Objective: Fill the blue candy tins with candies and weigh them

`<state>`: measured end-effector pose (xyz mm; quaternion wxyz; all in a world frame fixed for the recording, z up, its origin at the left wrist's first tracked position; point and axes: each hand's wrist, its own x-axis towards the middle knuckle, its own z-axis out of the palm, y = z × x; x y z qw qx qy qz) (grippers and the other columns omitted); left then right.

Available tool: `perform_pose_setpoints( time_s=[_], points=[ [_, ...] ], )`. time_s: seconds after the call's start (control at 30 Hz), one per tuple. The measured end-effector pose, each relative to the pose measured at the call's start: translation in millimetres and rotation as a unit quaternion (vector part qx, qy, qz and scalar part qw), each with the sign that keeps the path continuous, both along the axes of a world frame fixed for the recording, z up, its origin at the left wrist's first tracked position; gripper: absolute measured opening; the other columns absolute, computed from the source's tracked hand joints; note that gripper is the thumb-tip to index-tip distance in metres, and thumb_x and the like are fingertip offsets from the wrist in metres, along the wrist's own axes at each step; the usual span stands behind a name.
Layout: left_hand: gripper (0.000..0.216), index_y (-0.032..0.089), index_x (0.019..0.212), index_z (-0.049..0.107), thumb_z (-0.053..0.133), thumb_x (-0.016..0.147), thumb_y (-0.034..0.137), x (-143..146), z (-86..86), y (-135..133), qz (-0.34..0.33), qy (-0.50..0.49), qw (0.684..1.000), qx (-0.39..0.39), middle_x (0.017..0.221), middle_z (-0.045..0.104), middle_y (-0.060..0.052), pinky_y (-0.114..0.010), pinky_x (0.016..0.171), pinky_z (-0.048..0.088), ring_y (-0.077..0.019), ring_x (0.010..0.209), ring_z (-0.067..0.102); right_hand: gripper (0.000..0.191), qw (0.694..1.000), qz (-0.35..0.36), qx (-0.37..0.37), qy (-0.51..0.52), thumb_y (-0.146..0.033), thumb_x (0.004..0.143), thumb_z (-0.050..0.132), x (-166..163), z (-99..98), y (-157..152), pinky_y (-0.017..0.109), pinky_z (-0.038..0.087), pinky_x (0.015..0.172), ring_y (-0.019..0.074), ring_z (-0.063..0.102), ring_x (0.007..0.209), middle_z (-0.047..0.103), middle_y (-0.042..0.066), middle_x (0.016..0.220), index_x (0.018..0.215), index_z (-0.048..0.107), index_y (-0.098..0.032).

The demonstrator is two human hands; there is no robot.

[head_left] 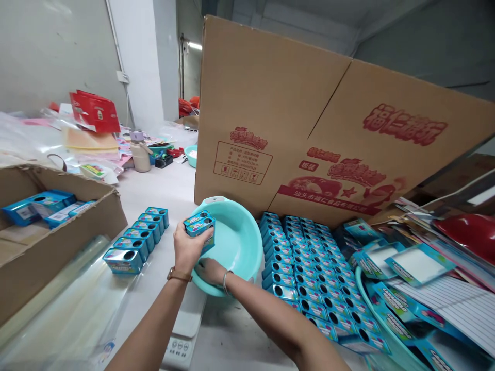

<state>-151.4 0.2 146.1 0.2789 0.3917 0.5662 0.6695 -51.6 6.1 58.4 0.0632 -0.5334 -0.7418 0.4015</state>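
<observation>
My left hand [185, 246] is closed around two small blue printed boxes [200, 226], held together over the left rim of a turquoise plastic basin [242, 237]. Each box has a dark round hole in its top. Lower down, inside the basin's near left side, my right hand [211, 271] is curled with its back to me. Its fingertips are hidden, so what they hold, if anything, does not show. A row of several blue boxes [135, 239] stands to the left of my left hand.
Many blue boxes [309, 268] stand in rows right of the basin, before a big cardboard carton [270, 103]. An open carton [88, 216] with boxes sits at left. A white scale [185, 314] lies partly under the basin. A tub [365, 296] of flattened boxes is at right.
</observation>
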Motion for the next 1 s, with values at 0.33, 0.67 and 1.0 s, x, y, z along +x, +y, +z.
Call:
perform_pose_setpoints(
  time_s=[0.33,0.67,1.0],
  points=[
    [0.067,0.017,0.111,0.062,0.089,0.054,0.037,-2,-1.3,4,-0.028,-0.054,0.998,-0.012,0.097,0.073,-0.008,-0.035,0.075,0.059,-0.0225,0.085,0.071,0.032,0.933,-0.076,-0.167,0.310,-0.035,0.091,0.038,23,18.5,22,0.020,0.027,0.041,0.0082,0.024,0.045,0.031,-0.007,0.053,0.062,0.035,-0.022],
    [0.069,0.016,0.110,0.061,0.091,0.052,0.033,-5,3.0,-3,-0.058,-0.104,0.993,-0.009,0.099,0.072,-0.008,-0.037,0.076,0.059,-0.0219,0.084,0.071,0.022,0.810,-0.234,-0.152,0.516,-0.041,0.078,0.052,102,36.0,46,0.014,0.021,0.040,0.0075,0.037,0.051,0.047,-0.002,0.066,0.076,0.042,-0.022],
    [0.069,0.016,0.113,0.060,0.090,0.053,0.035,0,8.5,-9,-0.056,-0.068,0.996,0.002,0.098,0.071,-0.007,-0.033,0.076,0.058,-0.0206,0.083,0.070,0.029,0.994,-0.108,0.006,0.033,-0.037,0.078,0.066,78,13.2,31,0.027,0.044,0.064,0.0191,0.063,0.071,0.061,0.005,0.057,0.058,0.058,-0.018]
  ],
)
